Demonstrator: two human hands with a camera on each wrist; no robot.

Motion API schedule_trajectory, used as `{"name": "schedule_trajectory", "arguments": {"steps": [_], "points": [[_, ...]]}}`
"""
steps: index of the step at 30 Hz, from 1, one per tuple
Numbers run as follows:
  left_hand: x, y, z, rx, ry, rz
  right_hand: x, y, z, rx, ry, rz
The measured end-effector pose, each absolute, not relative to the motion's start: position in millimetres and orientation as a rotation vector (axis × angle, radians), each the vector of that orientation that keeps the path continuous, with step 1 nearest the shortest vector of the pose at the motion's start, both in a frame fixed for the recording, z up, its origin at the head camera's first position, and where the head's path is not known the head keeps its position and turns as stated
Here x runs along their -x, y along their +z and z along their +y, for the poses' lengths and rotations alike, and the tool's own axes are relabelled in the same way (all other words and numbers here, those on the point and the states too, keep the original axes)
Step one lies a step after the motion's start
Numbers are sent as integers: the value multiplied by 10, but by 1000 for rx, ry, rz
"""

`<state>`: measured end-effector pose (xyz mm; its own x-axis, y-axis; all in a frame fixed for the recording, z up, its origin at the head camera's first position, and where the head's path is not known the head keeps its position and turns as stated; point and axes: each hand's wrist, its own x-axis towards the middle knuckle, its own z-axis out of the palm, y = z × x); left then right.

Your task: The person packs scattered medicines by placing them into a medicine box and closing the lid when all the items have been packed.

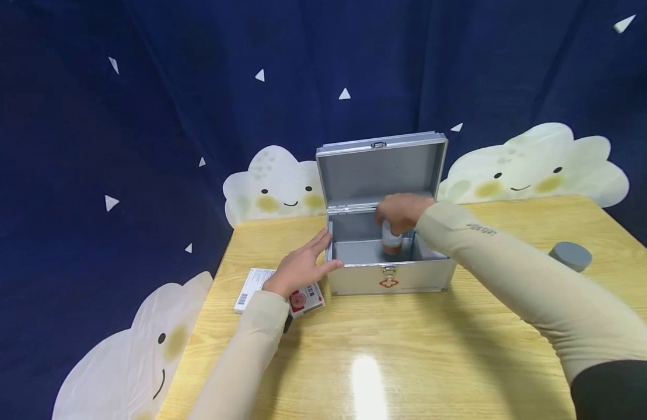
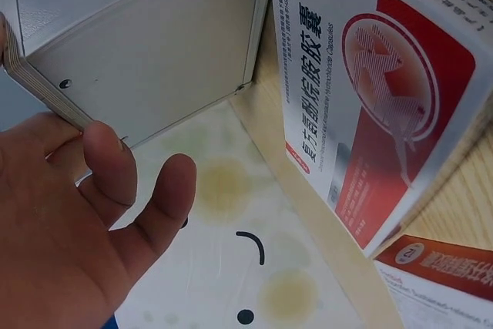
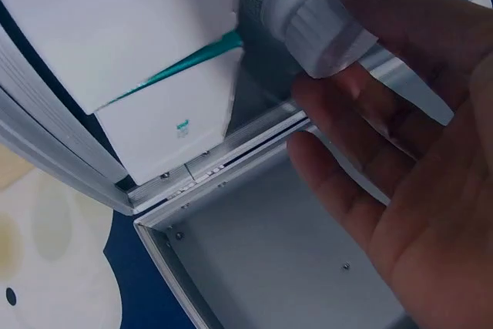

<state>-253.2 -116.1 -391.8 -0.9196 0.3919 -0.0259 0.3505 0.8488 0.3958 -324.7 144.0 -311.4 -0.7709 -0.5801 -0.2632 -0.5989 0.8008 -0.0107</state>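
Note:
A silver metal first-aid box (image 1: pixel 355 281), marked with a red cross, stands with its lid (image 1: pixel 378 172) raised. Inside it, my right hand (image 1: pixel 404 211) pinches a white pill bottle (image 1: pixel 391 238) by its ribbed cap (image 3: pixel 327 32), thumb on one side and fingers on the other. White cartons with a green edge (image 3: pixel 166 94) stand at one end of the box interior. My left hand (image 1: pixel 300 268) rests fingertips on the box's left rim, thumb held out toward the front. Below that hand lies a red-and-white capsule carton (image 2: pixel 377 105).
A second white medicine carton (image 1: pixel 248 291) lies left of the box, partly behind the left wrist. A grey round object (image 1: pixel 571 256) sits at the table's right side. Behind the wooden table (image 1: pixel 407 361) hangs a dark blue curtain (image 1: pixel 197 76) with cloud pictures.

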Motion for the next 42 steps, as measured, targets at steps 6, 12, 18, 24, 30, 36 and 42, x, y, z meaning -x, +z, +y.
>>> {"name": "schedule_trajectory", "arguments": {"steps": [6, 12, 18, 24, 30, 36, 42], "points": [[2506, -3926, -1148, -579, 593, 2911, 3273, -3216, 1470, 964, 301, 2738], [2496, -3945, -1126, -581, 603, 2900, 3287, -3276, 1497, 980, 371, 2765], [2483, -3964, -1112, -577, 629, 2890, 3306, -3322, 1519, 938, 356, 2731], [2488, -3944, -1103, -587, 644, 2898, 3358, -3347, 1547, 895, 348, 2724], [2490, -3938, -1126, -570, 657, 2887, 3411, -3360, 1539, 886, 323, 2729], [2496, -3952, -1165, -558, 666, 2892, 3436, -3398, 1538, 919, 316, 2778], [2522, -3949, -1162, -566, 657, 2898, 3441, -3418, 1526, 988, 440, 2862]]}}
